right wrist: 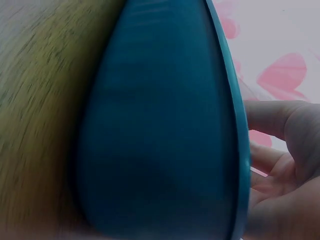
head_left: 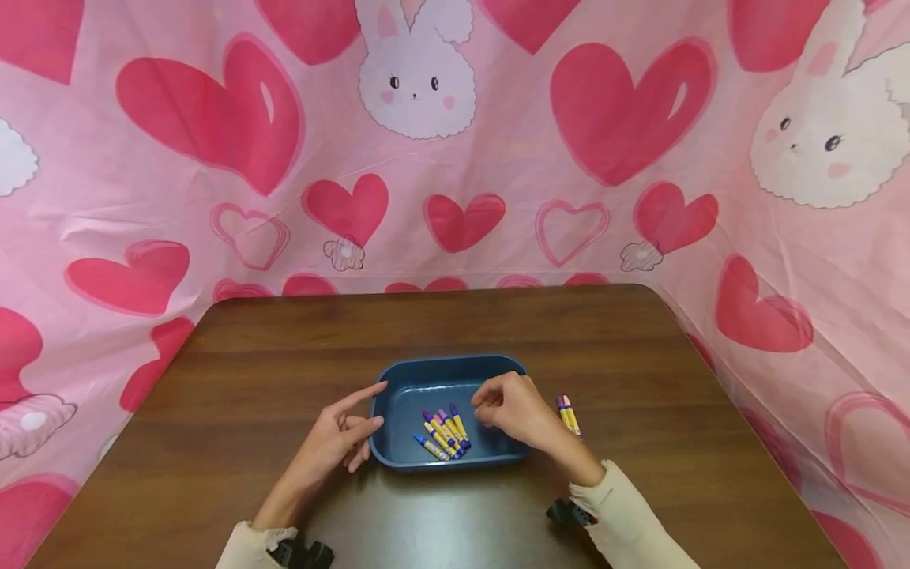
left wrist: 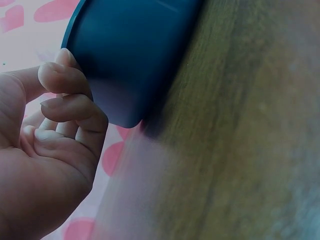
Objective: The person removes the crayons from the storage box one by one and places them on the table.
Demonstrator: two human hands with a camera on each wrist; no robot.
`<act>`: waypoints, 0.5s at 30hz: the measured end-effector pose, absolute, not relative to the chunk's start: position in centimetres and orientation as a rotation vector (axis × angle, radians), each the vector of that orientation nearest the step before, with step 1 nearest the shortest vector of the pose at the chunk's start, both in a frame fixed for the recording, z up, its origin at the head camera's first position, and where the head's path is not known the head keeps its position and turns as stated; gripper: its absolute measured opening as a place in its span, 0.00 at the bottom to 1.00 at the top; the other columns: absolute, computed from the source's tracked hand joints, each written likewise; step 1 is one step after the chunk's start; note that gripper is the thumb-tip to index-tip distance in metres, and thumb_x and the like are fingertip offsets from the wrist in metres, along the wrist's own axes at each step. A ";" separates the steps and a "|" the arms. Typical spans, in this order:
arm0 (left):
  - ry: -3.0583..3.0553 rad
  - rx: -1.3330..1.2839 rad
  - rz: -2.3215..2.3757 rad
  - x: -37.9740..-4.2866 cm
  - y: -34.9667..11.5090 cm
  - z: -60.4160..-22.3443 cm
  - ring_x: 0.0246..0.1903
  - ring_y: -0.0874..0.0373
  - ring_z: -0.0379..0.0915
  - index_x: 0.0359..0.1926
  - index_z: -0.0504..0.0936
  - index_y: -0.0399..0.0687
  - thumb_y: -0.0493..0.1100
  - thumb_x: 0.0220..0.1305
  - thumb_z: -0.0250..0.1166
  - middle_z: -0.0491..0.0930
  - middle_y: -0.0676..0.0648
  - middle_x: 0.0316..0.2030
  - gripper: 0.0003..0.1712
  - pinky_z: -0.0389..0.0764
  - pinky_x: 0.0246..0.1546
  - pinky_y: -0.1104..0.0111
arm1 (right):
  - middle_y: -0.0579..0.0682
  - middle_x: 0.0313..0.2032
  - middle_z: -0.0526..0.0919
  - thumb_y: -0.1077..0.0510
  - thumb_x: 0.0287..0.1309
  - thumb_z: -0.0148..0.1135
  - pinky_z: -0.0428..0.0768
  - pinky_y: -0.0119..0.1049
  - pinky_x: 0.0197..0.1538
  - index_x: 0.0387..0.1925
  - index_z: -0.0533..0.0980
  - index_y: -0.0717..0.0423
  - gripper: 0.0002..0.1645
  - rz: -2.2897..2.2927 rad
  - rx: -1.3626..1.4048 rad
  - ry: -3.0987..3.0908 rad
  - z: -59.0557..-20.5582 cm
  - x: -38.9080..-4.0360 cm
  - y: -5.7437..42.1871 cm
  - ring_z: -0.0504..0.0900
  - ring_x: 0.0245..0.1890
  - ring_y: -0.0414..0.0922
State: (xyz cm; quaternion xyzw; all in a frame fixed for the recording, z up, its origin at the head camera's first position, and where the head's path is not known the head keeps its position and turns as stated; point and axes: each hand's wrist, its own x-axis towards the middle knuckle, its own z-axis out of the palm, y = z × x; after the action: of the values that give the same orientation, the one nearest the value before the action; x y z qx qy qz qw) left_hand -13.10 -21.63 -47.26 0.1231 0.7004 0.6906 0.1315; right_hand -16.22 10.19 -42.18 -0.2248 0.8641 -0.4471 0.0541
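A dark blue tray [head_left: 441, 464] stands on the table with several crayons [head_left: 446, 433] in yellow wrappers lying in a loose bunch near its front middle. At its left end my left hand [head_left: 340, 431] touches the rim, index finger stretched out and thumb apart from it; the left wrist view shows the fingertips right at the rim. My right hand [head_left: 515, 407] hovers over the tray's right end, fingers loosely bent, with no crayon showing between them. In the right wrist view the tray's wall hides its fingertips.
Two more crayons [head_left: 569, 415] lie side by side on the brown wooden table [head_left: 298, 348], right of the tray and beyond my right wrist. A pink cloth [head_left: 512, 158] with hearts and rabbits hangs behind the table and along its sides.
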 end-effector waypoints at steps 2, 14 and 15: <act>2.036 0.348 2.003 -13.0 -21.6 -47.3 0.10 0.58 0.67 0.74 0.62 0.45 0.41 0.71 0.62 0.77 0.46 0.17 0.34 0.71 0.14 0.73 | 0.47 0.23 0.84 0.68 0.55 0.68 0.80 0.32 0.28 0.33 0.84 0.65 0.04 -1.345 -0.693 2.618 -42.4 -16.2 9.8 0.82 0.21 0.39; 2.025 0.366 2.019 -12.9 -21.6 -47.3 0.10 0.58 0.67 0.75 0.60 0.43 0.39 0.73 0.59 0.77 0.46 0.16 0.33 0.72 0.14 0.73 | 0.42 0.23 0.84 0.67 0.48 0.69 0.78 0.29 0.31 0.27 0.85 0.58 0.03 -1.173 -0.787 2.711 -44.8 -16.2 7.8 0.78 0.24 0.31; 2.025 0.365 2.020 -12.9 -21.6 -47.2 0.10 0.58 0.67 0.75 0.60 0.43 0.39 0.73 0.59 0.77 0.46 0.16 0.33 0.72 0.14 0.73 | 0.42 0.23 0.84 0.67 0.49 0.69 0.78 0.29 0.32 0.28 0.85 0.58 0.03 -1.171 -0.788 2.704 -44.8 -16.2 7.8 0.77 0.24 0.32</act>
State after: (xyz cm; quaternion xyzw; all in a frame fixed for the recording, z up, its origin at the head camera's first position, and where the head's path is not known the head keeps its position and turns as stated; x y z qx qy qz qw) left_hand -12.92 -21.56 -47.24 0.1256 0.6965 0.6946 0.1287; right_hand -16.20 7.78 -44.82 -0.2579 0.8855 -0.3837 0.0459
